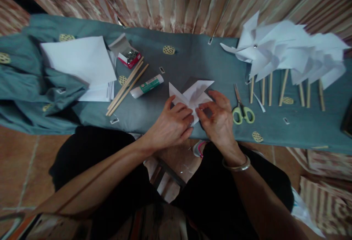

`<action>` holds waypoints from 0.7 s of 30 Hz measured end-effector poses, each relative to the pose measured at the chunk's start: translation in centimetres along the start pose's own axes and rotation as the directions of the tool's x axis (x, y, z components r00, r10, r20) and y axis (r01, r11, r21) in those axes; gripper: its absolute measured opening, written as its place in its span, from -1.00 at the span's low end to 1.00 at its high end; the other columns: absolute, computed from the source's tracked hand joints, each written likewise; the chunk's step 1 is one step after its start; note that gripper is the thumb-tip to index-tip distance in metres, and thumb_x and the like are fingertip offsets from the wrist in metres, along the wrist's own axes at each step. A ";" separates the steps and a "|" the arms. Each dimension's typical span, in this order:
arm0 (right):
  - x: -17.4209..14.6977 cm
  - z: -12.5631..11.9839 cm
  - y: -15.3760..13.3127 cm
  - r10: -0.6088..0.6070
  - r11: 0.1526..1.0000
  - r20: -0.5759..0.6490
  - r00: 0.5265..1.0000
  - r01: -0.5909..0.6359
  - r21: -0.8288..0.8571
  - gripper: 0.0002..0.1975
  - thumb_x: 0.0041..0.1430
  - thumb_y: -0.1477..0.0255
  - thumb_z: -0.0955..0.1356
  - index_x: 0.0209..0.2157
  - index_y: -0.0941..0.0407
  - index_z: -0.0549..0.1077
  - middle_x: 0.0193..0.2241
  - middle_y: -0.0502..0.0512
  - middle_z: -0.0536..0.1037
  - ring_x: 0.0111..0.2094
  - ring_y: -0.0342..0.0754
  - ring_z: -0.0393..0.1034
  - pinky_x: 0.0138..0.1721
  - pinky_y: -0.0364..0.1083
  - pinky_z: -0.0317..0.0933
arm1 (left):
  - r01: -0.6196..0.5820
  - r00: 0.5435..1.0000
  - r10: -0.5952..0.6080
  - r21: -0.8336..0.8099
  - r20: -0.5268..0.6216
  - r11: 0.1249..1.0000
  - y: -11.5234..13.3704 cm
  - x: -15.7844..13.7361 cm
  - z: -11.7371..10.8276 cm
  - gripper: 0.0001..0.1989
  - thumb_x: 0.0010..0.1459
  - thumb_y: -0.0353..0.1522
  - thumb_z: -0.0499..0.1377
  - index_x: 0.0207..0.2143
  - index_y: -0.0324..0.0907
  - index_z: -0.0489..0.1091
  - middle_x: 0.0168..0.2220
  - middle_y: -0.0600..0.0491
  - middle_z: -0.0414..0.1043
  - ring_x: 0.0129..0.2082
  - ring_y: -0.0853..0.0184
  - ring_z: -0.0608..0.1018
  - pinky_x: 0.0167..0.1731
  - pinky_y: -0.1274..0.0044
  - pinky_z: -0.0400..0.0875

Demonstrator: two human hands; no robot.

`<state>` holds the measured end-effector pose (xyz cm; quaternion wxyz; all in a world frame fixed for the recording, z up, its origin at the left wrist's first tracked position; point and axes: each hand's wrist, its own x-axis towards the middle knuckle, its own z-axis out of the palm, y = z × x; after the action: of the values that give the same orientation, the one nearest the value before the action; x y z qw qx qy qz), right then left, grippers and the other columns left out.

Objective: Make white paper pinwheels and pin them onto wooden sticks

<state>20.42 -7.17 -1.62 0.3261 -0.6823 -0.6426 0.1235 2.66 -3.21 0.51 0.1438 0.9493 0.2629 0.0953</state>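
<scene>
A white paper pinwheel [199,88], cut and partly folded, lies at the near side of the cloth-covered table between my two hands. My left hand [176,122] has its fingers curled over the paper's left side. On the right, my right hand [218,117] pinches the paper's edge between thumb and forefinger; a bangle circles that wrist. The lowest part of the paper is partly hidden by my fingers. Just left of the paper rests a green and white glue stick [147,86]. Scissors [242,108] with light green handles lie close to my right hand.
Finished paper pinwheels [286,49] on wooden sticks are heaped at the right. Left stand a stack of white paper [79,64], wooden sticks [126,87] and an opened small box [129,56] of metal pins. A pleated curtain [181,5] hangs behind the teal tablecloth [187,60].
</scene>
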 end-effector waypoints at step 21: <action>-0.2 -0.4 -1.0 0.027 0.999 0.075 0.997 -0.030 0.040 -0.85 0.23 0.40 0.30 -0.29 -0.05 0.53 0.20 0.04 0.30 0.31 0.21 0.02 0.32 0.31 -0.10 | -0.015 1.000 0.015 0.004 -0.027 1.000 -0.1 -0.2 0.2 -0.76 0.23 -0.29 0.06 -0.17 -0.17 0.48 -0.12 -0.01 0.52 -0.03 0.15 0.44 0.21 0.04 0.07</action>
<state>19.84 -7.49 -0.81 0.3141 -0.6797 -0.6416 0.1665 2.54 -3.27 0.32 0.1375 0.9501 0.2580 0.1088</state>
